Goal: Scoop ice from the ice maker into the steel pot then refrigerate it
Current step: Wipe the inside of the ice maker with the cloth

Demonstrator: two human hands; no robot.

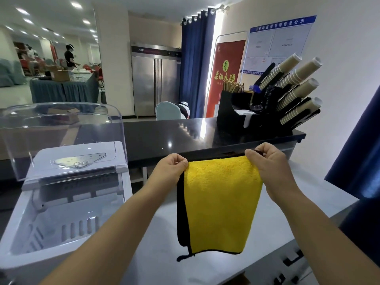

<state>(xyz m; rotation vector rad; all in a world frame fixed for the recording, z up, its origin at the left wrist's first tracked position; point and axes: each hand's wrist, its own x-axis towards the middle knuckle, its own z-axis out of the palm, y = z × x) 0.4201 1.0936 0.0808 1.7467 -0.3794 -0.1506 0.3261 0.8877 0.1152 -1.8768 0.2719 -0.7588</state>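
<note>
Both hands, left hand (170, 168) and right hand (269, 166), pinch a yellow cloth (220, 202); red banner (225, 77) reads 茶酒大師.

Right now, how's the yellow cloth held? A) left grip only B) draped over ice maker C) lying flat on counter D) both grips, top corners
D: the left grip and right grip each pinch a top corner of the yellow cloth, which hangs free.
</note>
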